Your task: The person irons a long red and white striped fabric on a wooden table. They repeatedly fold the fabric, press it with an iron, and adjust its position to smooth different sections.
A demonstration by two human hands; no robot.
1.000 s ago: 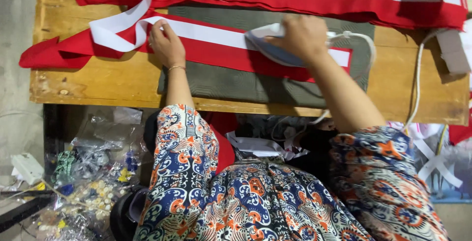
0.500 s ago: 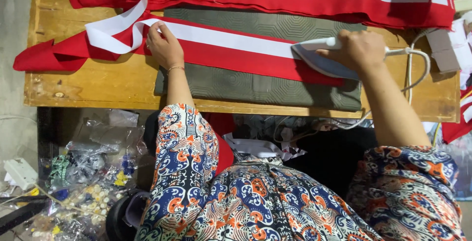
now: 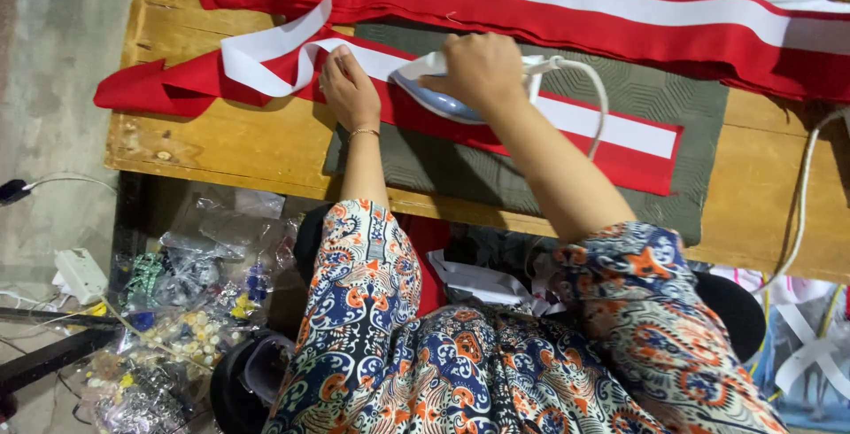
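Left hand: the left hand (image 3: 350,89) lies flat, fingers together, pressing the white ribbon (image 3: 266,53) onto the red fabric strip (image 3: 540,128), just left of the iron.
Right hand: the right hand (image 3: 481,69) is closed around the handle of the iron (image 3: 434,97), whose soleplate rests on the strip.
Where the strip lies: across the grey-green ironing mat (image 3: 567,177) on the wooden table (image 3: 221,142); its left end trails off the mat onto bare wood.
Larger cloth: a wide red and white cloth (image 3: 567,0) lies at the far side, close to the iron.
Risk, fingers: iron and left fingertips are very near; a further slide left could burn them.
Risk, fabric: a pause could scorch the strip or shift the ribbon off line.
Risk, cord: the white cord (image 3: 591,89) loops over the strip and could drag it.
Change: half a second ago the iron sat at the strip's right end; it is now far to the left, beside the holding hand, which has stayed put.
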